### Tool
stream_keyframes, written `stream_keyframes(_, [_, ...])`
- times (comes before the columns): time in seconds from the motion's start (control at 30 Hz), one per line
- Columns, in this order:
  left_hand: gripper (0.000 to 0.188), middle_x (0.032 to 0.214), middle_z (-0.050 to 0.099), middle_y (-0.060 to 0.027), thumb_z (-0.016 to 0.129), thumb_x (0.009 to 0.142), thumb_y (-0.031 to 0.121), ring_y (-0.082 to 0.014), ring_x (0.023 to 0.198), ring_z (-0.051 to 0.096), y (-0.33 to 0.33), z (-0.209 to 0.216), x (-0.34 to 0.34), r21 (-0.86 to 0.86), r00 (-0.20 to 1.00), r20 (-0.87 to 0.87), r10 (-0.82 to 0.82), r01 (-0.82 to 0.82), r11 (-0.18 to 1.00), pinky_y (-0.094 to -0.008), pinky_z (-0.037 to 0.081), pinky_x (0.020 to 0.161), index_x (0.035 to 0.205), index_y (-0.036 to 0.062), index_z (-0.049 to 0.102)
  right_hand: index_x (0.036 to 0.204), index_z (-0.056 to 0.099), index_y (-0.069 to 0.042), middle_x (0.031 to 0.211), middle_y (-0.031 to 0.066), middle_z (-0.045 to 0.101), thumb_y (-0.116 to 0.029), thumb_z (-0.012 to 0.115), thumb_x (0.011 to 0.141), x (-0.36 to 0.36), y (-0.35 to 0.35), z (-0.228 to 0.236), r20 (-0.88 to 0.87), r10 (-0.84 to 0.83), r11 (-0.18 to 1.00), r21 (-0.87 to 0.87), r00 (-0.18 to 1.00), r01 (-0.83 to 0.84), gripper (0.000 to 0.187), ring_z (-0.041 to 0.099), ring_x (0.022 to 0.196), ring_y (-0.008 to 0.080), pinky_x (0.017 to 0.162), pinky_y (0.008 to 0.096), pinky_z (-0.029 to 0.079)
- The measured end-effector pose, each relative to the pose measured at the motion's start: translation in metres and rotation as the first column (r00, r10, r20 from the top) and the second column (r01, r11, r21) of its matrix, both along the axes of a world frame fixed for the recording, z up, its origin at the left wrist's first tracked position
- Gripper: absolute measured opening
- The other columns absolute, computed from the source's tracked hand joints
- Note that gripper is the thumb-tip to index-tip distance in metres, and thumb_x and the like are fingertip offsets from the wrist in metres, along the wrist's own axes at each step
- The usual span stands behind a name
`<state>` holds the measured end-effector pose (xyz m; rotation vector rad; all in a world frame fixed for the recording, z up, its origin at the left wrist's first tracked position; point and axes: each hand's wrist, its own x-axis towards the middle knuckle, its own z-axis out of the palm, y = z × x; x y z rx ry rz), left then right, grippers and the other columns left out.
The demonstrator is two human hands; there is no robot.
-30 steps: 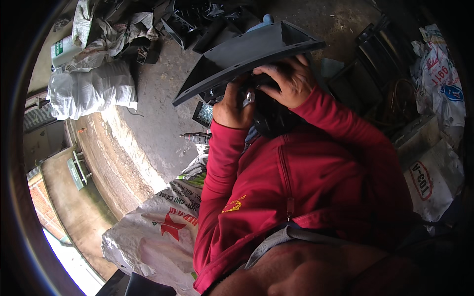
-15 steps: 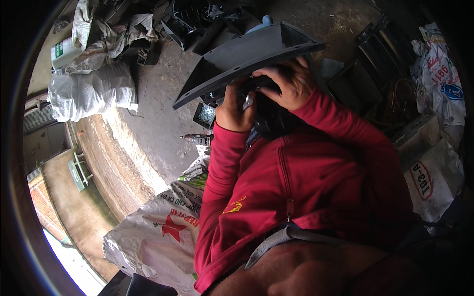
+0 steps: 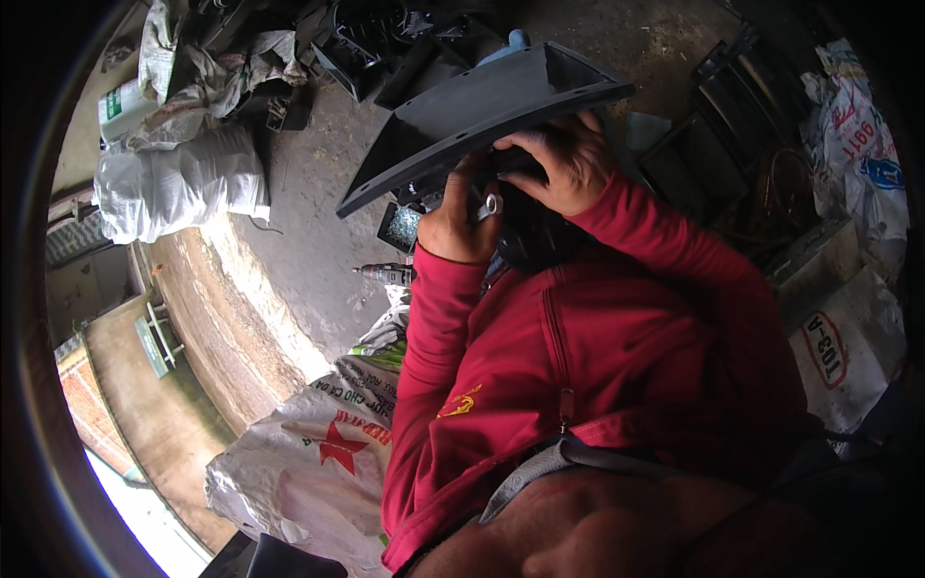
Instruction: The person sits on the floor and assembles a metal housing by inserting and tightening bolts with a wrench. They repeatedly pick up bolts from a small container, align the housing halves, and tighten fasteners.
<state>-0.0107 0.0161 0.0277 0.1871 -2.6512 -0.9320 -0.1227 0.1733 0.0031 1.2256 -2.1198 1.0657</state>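
A dark grey, tray-shaped part [image 3: 482, 101] with a wide holed rim is tilted in front of my chest. Under its near rim, my left hand [image 3: 451, 223] is closed round a ring spanner [image 3: 492, 204], whose shiny ring end sticks out by the thumb. The spanner's other end is hidden behind the fingers. My right hand [image 3: 568, 166] is beside it, fingertips bent against the underside of the same rim, thumb and forefinger curled toward each other. Whatever lies between those fingers is too small or too shaded to make out.
A small dark box of shiny fasteners [image 3: 401, 223] stands left of my left hand, with a power drill [image 3: 385, 274] nearer me. White sacks [image 3: 183, 183] lie at far left; a printed sack [image 3: 299, 472] is by my left side. Black parts [image 3: 752, 87] are stacked at right.
The spanner has turned in my left hand, so its ring end now shows clearly. My left hand has shifted slightly; the right hand and the grey part have hardly moved.
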Motion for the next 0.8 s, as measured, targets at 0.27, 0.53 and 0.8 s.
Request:
stream_keyframes(0.27, [0.051, 0.086, 0.071, -0.0131, 0.068, 0.083, 0.018, -0.0321, 0.072, 0.071, -0.0045, 0.0013, -0.0009, 0.008, 0.999, 0.049, -0.003, 0.002, 1.000, -0.0391, 0.055, 0.059, 0.131, 0.0125, 0.053, 0.113, 0.059, -0.018, 0.109, -0.0102, 0.067, -0.017, 0.085, 0.063, 0.0005, -0.0005, 0.0028, 0.014, 0.019, 1.000, -0.007, 1.000, -0.019, 0.056, 0.060, 0.106, 0.0175, 0.099, 0.0402, 0.037])
stream_keyframes(0.53, [0.049, 0.090, 0.070, -0.0155, 0.066, 0.084, 0.014, -0.0308, 0.077, 0.072, -0.0073, -0.0046, -0.0042, 0.153, 0.996, -0.033, -0.082, 0.086, 0.984, -0.0362, 0.056, 0.065, 0.130, 0.0083, 0.052, 0.114, 0.059, -0.019, 0.108, -0.0091, 0.067, -0.016, 0.085, 0.062, 0.0018, -0.0010, 0.0046, 0.019, 0.017, 1.000, -0.006, 1.000, -0.017, 0.059, 0.060, 0.105, 0.0183, 0.099, 0.0410, 0.037])
stream_keyframes(0.8, [0.046, 0.093, 0.070, -0.0160, 0.066, 0.084, 0.015, -0.0308, 0.076, 0.072, -0.0041, 0.0022, -0.0050, 0.133, 0.998, 0.031, -0.051, 0.046, 0.990, -0.0365, 0.056, 0.065, 0.128, 0.0090, 0.052, 0.115, 0.059, -0.019, 0.109, -0.0080, 0.067, -0.015, 0.085, 0.062, 0.0023, -0.0026, 0.0048, 0.029, 0.010, 1.000, -0.019, 1.000, -0.009, 0.059, 0.061, 0.105, 0.0193, 0.100, 0.0411, 0.035])
